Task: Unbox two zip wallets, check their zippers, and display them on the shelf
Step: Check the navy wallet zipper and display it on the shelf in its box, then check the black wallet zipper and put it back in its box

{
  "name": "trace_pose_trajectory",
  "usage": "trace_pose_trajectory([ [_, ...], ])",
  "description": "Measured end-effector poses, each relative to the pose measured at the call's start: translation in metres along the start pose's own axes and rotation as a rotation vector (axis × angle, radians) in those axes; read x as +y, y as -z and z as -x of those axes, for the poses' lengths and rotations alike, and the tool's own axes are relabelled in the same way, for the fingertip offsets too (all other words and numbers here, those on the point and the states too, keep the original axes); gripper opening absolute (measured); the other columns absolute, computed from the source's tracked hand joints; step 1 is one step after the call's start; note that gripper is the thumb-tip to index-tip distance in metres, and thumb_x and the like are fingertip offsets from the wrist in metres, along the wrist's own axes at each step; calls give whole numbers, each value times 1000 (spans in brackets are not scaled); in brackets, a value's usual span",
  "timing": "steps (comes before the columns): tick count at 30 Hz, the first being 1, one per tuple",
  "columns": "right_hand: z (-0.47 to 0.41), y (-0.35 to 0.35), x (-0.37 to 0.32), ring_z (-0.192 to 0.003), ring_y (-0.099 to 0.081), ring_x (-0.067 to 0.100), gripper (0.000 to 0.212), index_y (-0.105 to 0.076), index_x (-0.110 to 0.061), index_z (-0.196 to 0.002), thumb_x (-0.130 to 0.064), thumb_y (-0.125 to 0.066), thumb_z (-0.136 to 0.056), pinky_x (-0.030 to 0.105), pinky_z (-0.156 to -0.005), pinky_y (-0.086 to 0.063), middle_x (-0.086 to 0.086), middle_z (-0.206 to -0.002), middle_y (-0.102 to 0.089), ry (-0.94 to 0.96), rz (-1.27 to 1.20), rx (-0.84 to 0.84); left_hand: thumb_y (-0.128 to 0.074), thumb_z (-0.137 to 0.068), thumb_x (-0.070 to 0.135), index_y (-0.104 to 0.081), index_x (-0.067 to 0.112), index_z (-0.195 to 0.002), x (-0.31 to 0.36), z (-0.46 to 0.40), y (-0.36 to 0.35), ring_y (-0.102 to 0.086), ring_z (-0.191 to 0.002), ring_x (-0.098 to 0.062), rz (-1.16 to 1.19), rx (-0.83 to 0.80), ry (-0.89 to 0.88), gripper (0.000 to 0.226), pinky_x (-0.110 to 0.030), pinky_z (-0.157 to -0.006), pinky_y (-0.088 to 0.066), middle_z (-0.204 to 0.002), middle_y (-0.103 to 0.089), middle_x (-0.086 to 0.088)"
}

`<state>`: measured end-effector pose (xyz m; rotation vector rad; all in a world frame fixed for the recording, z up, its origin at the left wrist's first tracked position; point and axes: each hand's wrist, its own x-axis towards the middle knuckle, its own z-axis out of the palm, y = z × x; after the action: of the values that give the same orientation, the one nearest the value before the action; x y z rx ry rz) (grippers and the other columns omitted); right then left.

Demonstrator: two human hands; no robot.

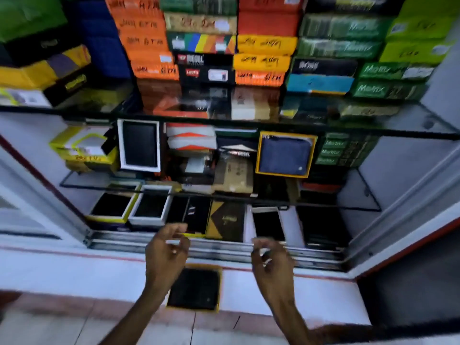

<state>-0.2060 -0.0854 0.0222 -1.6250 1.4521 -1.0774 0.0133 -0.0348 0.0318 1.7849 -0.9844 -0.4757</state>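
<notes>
Both hands are hovering empty in front of the open cabinet, the left hand (167, 252) with fingers loosely curled and the right hand (270, 260) likewise half-open, neither gripping anything that I can make out through the blur. A dark wallet in a yellow-rimmed box (195, 288) is lying on the white ledge (311, 295) just below and between the wrists, and a blue zip wallet in a yellow box (285, 154) is standing propped on the middle glass shelf (348, 207). What is worrying me is that box on the ledge: it is sitting right under the left forearm, so a careless sweep is likely to be knocking it off the edge. The lower shelf is looking crowded too, with open boxes packed side by side, so reaching in for space is risking nudging a neighbour out of line. The propped blue wallet seems to be leaning rather than resting flat, and a bump to the glass could be tipping it forward.
</notes>
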Motion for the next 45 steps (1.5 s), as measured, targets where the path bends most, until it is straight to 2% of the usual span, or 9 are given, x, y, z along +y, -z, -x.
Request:
trace_pose_trajectory([
  [3, 31, -45, 33, -58, -67, 3, 16, -77, -23, -86, -18, -63, -80, 23, -65, -51, -7, -83, -77, -129, 123, -339, -75, -77, 5, -66, 18, -88, -58, 29, 7, -72, -85, -24, -79, 11, 216, 20, -3, -67, -47, -85, -71, 0],
  [9, 42, -87, 44, -104, -68, 21, 30, -72, -18, -105, -35, -55, -87, 30, -83, -53, 3, -108, -74, -129, 503, -545, -72, -81, 34, -60, 17, -112, -99, 51, 8, -65, -100, -36, 24, -197, 751, 38, -45, -85, -55, -112, -67, -14],
  [12, 40, -98, 39, -102, -67, 25, 34, -68, -18, -103, -41, -52, -85, 32, -79, -55, 6, -104, -71, -135, 571, -563, -70, -82, 34, -59, 11, -123, -94, 49, 8, -65, -94, -32, 81, -209, 768, 49, -26, -54, -53, -122, -63, -17],
  [22, 24, -113, 28, -110, -63, 25, 61, -56, -10, -112, -41, -83, -67, 29, -76, -48, 6, -112, -65, -409, 361, -503, -63, -86, 28, -61, 18, -91, -81, 49, 13, -58, -84, -17, 169, -283, 777, 11, -29, -67, -49, -106, -64, -8],
  [26, 24, -105, 25, -92, -69, 27, 32, -61, -18, -81, -24, -88, -66, 38, -74, -53, 5, -88, -71, -470, -28, -446, -57, -88, 48, -52, 10, -128, -73, 44, 18, -57, -117, -26, 19, -373, 697, 55, -35, -89, -49, -133, -58, -7],
  [30, 19, -75, 1, -83, -61, 27, 26, -56, -17, -83, -10, -80, -78, 33, -62, -49, 7, -84, -64, -449, -367, -508, -54, -93, 39, -68, 18, -98, -40, 27, 32, -66, -97, -18, 53, -350, 380, 25, -18, -73, -51, -96, -73, 3],
  [35, -1, -36, -56, -106, -67, 12, 26, -56, -39, -111, -23, -64, -92, 32, -85, -59, -8, -110, -68, 126, -38, -500, -65, -89, 13, -71, 13, -99, 14, -1, 56, -71, -84, -11, 163, -426, 121, 12, -23, -71, -53, -90, -79, -3],
  [39, -33, -11, -113, -140, -42, 6, 49, -44, -25, -144, -10, -52, -98, 20, -114, -37, -2, -149, -49, 594, 78, -622, -65, -88, 8, -69, 6, -105, 59, -20, 72, -69, -86, -12, 85, -624, 9, 17, -19, -68, -50, -98, -77, -13],
  [45, -61, 14, -162, -98, -70, -3, 25, -75, -20, -112, -22, -71, -88, 8, -82, -51, -6, -108, -77, 581, 106, -613, -65, -88, 9, -70, 9, -104, 115, -40, 92, -72, -94, -20, 53, -730, -41, 16, -29, -78, -51, -102, -77, -13],
])
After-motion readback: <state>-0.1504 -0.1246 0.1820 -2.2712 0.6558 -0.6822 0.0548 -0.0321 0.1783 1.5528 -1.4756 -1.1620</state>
